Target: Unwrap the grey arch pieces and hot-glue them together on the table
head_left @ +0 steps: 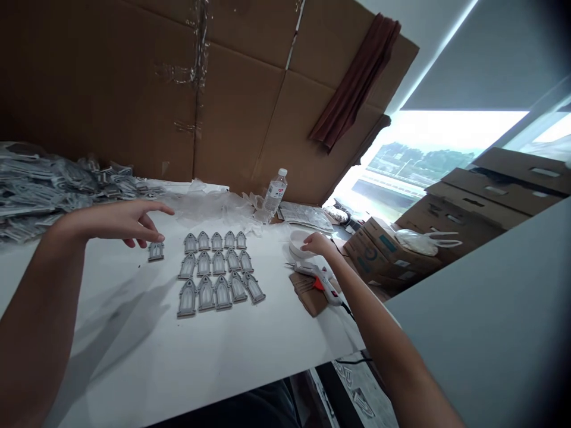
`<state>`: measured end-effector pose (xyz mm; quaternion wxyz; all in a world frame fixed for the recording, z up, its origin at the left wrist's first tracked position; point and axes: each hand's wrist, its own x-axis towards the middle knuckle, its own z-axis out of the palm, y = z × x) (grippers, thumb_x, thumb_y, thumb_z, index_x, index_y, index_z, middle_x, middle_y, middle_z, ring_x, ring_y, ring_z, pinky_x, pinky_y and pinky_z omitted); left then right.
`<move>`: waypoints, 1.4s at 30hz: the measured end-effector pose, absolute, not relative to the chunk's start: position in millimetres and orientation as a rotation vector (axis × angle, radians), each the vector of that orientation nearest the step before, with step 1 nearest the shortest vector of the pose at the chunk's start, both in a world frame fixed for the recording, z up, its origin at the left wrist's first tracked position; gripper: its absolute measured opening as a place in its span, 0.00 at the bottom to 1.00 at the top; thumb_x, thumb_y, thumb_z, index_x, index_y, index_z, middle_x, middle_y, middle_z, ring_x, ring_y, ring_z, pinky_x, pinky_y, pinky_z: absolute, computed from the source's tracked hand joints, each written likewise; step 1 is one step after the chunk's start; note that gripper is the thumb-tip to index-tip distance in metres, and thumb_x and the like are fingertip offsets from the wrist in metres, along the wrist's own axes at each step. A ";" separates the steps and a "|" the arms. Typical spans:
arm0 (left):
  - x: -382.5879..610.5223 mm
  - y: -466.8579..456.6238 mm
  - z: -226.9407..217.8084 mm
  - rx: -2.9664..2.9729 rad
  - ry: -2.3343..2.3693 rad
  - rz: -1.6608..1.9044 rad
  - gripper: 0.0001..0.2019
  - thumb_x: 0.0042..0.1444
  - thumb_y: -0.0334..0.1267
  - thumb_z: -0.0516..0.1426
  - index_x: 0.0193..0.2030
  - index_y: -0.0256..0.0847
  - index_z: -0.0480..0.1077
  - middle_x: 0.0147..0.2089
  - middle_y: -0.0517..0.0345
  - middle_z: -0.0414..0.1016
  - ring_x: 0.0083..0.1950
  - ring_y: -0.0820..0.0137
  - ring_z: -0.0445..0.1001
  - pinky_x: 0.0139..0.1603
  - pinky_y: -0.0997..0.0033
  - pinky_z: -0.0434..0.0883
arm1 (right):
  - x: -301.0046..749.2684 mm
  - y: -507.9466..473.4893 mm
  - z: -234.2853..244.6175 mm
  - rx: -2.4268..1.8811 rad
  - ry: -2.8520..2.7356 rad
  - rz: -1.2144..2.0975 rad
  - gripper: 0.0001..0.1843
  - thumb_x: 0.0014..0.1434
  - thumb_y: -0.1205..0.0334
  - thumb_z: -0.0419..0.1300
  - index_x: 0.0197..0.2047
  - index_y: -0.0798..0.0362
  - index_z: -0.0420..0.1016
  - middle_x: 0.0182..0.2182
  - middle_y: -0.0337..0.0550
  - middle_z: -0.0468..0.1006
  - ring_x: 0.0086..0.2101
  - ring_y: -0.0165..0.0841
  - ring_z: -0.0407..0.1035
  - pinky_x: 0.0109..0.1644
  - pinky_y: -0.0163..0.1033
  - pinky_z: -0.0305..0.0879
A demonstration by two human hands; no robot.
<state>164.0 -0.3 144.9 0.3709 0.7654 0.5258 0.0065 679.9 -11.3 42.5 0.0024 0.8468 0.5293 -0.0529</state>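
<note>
Rows of arched grey pieces (214, 273) bar the way from left hand (118, 223) to right hand (317, 242), glue gun (314, 282) beside it

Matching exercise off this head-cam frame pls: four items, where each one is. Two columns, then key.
Items
1. left hand
2. right hand
3. hot glue gun
4. plastic water bottle

Places
A. lying on a cardboard scrap
B. at the rim of a white bowl
C. above a lone grey arched piece
D. upright beyond the rows of arched pieces

Pairs: 1-C, 2-B, 3-A, 4-D
</note>
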 end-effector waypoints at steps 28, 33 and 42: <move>164.6 -1.7 147.2 1.980 1.344 0.048 0.39 0.48 0.58 0.60 0.65 0.52 0.54 0.46 0.58 0.78 0.47 0.62 0.77 0.39 0.73 0.75 | 678.2 -1.6 26.0 2.606 1.833 0.002 0.10 0.49 0.64 0.61 0.35 0.55 0.82 0.34 0.49 0.79 0.35 0.35 0.71 0.36 0.34 0.61; 163.4 -1.6 146.7 1.989 1.340 0.039 0.40 0.47 0.59 0.60 0.66 0.52 0.54 0.48 0.58 0.78 0.48 0.62 0.77 0.40 0.73 0.74 | 683.2 -3.0 26.8 2.646 1.866 -0.010 0.09 0.48 0.65 0.61 0.34 0.54 0.81 0.35 0.47 0.79 0.34 0.34 0.71 0.36 0.33 0.61; 160.4 -3.0 148.0 1.987 1.308 0.036 0.38 0.50 0.58 0.59 0.65 0.51 0.53 0.50 0.55 0.76 0.50 0.61 0.75 0.42 0.70 0.74 | 688.7 -5.4 29.4 2.766 1.946 -0.046 0.17 0.47 0.71 0.59 0.42 0.55 0.78 0.38 0.44 0.78 0.36 0.30 0.69 0.37 0.31 0.60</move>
